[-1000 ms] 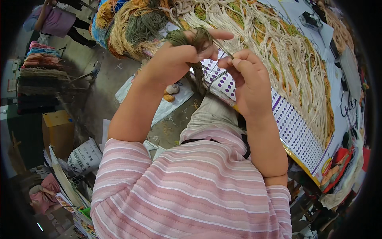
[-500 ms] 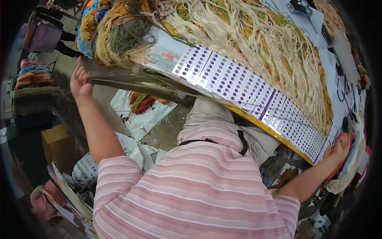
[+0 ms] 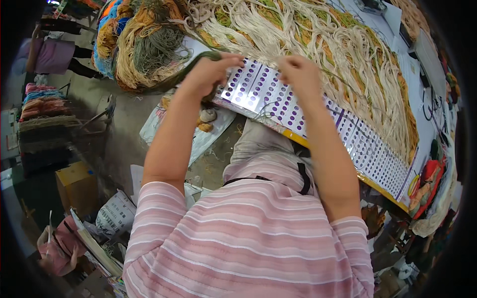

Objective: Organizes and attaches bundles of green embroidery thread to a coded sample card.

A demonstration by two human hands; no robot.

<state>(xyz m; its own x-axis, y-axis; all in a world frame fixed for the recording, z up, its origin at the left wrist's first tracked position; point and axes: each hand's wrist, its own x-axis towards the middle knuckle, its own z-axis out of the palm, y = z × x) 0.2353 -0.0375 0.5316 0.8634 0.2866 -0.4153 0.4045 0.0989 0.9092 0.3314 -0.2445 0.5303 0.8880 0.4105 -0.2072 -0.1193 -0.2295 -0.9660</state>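
My left hand [image 3: 207, 77] is closed around a dark olive yarn hank [image 3: 186, 74], which trails off to the left toward the heaped skeins. Part of the hank loops over the hand and hangs below it. My right hand [image 3: 300, 74] is raised a short way to the right, its fingers drawn together and blurred; any strand in them is too fine to make out. Beneath both hands lies a white board with rows of purple dots [image 3: 271, 92] along the table's near edge. Cream yarn [image 3: 308, 35] mixed with green and orange covers the table just beyond.
Skeins of tan, grey-green and blue yarn [image 3: 144, 44] hang at the table's left corner. A white sheet [image 3: 213, 134] with yarn balls lies on the floor. At left are stacked yarn [image 3: 47, 104], a cardboard box [image 3: 77, 181] and another person [image 3: 54, 54]. Red and cream bundles [image 3: 435, 179] sit at right.
My left hand has come inward from the far left with the olive yarn, which now hangs slack instead of stretched. My right hand has moved from the far right to above the dotted board.
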